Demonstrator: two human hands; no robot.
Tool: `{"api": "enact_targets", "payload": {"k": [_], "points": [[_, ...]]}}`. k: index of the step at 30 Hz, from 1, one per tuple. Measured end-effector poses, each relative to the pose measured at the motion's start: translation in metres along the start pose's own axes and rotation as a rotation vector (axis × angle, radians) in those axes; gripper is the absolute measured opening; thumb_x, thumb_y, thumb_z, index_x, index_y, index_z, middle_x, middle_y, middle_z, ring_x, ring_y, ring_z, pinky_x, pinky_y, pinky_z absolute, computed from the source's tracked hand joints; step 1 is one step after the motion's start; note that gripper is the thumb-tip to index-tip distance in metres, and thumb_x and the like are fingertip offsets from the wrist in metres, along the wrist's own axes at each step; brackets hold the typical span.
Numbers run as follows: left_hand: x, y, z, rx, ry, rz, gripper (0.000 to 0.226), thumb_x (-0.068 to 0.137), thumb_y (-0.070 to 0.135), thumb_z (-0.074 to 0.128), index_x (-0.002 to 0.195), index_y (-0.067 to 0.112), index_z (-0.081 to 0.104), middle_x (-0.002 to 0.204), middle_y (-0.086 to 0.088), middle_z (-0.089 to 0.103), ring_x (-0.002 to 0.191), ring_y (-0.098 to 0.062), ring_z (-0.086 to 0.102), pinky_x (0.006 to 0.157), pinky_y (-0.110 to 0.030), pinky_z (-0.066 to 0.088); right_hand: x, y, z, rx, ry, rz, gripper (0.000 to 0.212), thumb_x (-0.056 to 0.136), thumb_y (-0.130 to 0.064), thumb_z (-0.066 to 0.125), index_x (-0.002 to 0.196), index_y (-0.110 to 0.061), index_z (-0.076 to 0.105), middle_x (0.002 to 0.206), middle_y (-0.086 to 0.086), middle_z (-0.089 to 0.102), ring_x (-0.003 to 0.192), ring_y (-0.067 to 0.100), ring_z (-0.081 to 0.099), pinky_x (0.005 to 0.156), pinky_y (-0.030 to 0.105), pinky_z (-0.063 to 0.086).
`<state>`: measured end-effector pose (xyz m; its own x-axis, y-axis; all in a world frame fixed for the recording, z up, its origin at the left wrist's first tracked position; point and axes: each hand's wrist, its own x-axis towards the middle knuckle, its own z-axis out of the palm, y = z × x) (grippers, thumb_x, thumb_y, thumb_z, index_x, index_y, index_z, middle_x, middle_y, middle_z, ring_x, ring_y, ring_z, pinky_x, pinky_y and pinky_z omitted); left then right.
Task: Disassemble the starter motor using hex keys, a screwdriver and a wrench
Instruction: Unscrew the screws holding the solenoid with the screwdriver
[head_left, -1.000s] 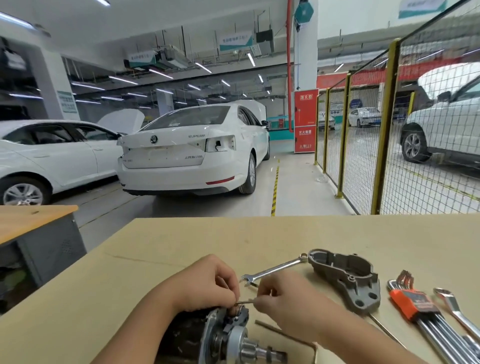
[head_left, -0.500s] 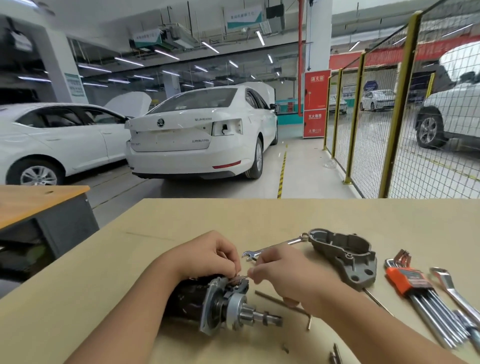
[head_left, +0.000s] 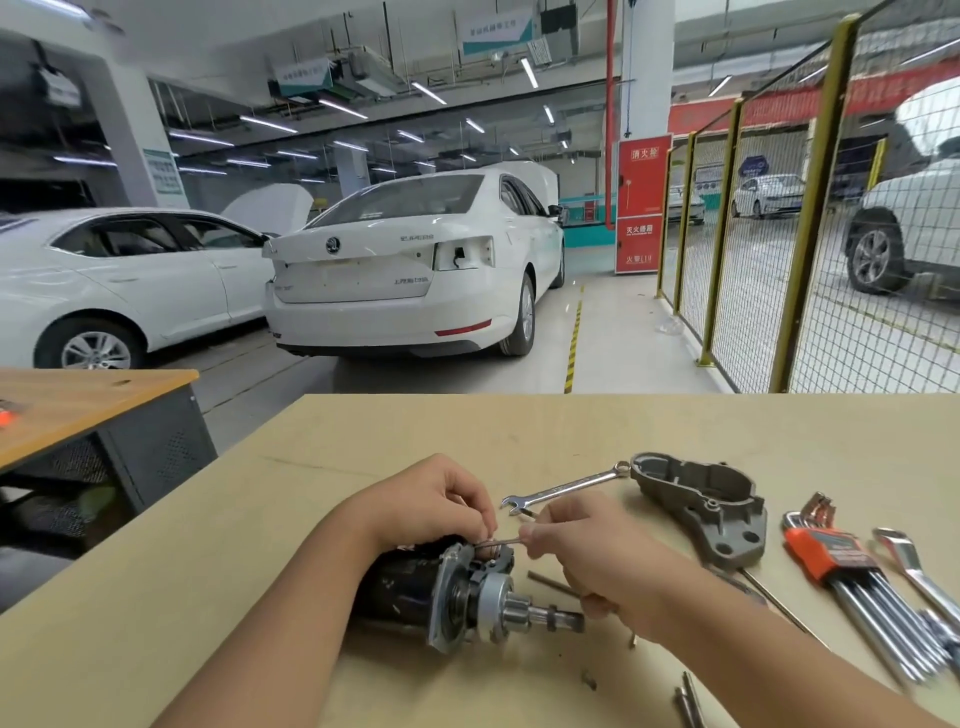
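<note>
1. The motor (head_left: 441, 592) lies on its side on the desk (head_left: 156, 623), near the front edge, shaft pointing right. The housing (head_left: 701, 506) is already off and lies behind it to the right, so the job looks about mid-way.
2. Left hand (head_left: 431, 504) rests on top of the motor, fingers curled at the plate; whether they pinch something cannot be told. Right hand (head_left: 597, 566) pinches the end of a thin pin (head_left: 498, 542) between thumb & finger, the pin running level to the top of the motor. It is prob. a small hex key or a long bolt, too thin to tell.
3. Risk: the round motor body is steadied only by the left hand. If the right hand pulls or turns hard, it can roll toward the edge.
4. Risk: the pin is held only at its tip. A slip can bend it, or round the screw head if it is a key.
5. Risk: small loose parts (head_left: 587, 678) lie near the right arm; a sweep of the arm can knock them off the desk.
6. The wrench (head_left: 566, 488) and hex key set (head_left: 857, 582) lie apart, w/o touching the hands.
</note>
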<state>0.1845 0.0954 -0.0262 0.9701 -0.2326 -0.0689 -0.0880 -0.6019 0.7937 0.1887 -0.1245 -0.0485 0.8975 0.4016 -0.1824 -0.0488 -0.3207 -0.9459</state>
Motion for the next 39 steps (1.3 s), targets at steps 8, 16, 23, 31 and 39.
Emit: {"api": "enact_targets", "payload": {"k": [8,16,23,31,39], "points": [[-0.006,0.003,-0.001,-0.021,0.028,-0.015,0.017,0.070,0.015,0.075,0.083,0.006,0.080,0.091,-0.032,0.071,0.079,-0.024,0.059,0.076,-0.037,0.046,0.004,0.007,0.004,0.006,0.028,-0.002,0.024,0.096,-0.031,0.066,0.080,-0.013,0.065,0.044,-0.006,0.032,0.037,0.014,0.027,0.043,0.019,0.023],[-0.007,0.006,0.000,-0.049,0.029,0.006,0.011,0.070,0.014,0.073,0.077,0.017,0.081,0.102,-0.037,0.070,0.081,-0.025,0.060,0.078,-0.037,0.046,0.002,0.005,0.006,0.012,0.073,0.024,0.024,0.095,-0.028,0.066,0.077,-0.013,0.067,0.044,-0.006,0.032,0.037,0.014,0.029,0.045,0.020,0.022],[-0.009,0.007,0.000,-0.050,0.006,0.027,0.014,0.070,0.014,0.072,0.071,0.024,0.081,0.105,-0.035,0.070,0.085,-0.024,0.063,0.082,-0.036,0.049,0.001,0.003,0.006,0.014,0.109,0.041,0.024,0.094,-0.028,0.065,0.075,-0.014,0.066,0.043,-0.006,0.031,0.040,0.015,0.029,0.046,0.019,0.021],[-0.012,0.011,0.001,-0.023,-0.014,0.026,0.014,0.070,0.012,0.072,0.069,0.024,0.080,0.099,-0.014,0.078,0.097,-0.029,0.069,0.096,-0.047,0.055,-0.001,0.004,0.005,0.016,-0.001,0.038,0.022,0.096,-0.027,0.064,0.079,-0.014,0.064,0.046,-0.006,0.032,0.039,0.013,0.028,0.046,0.020,0.018],[-0.010,0.010,0.001,-0.033,-0.037,0.029,0.016,0.068,0.013,0.072,0.066,0.026,0.080,0.094,-0.006,0.079,0.099,-0.025,0.068,0.094,-0.037,0.055,-0.004,0.001,0.007,0.001,0.041,0.068,0.023,0.095,-0.025,0.064,0.075,-0.015,0.063,0.042,-0.008,0.034,0.040,0.013,0.031,0.046,0.020,0.021]]}}
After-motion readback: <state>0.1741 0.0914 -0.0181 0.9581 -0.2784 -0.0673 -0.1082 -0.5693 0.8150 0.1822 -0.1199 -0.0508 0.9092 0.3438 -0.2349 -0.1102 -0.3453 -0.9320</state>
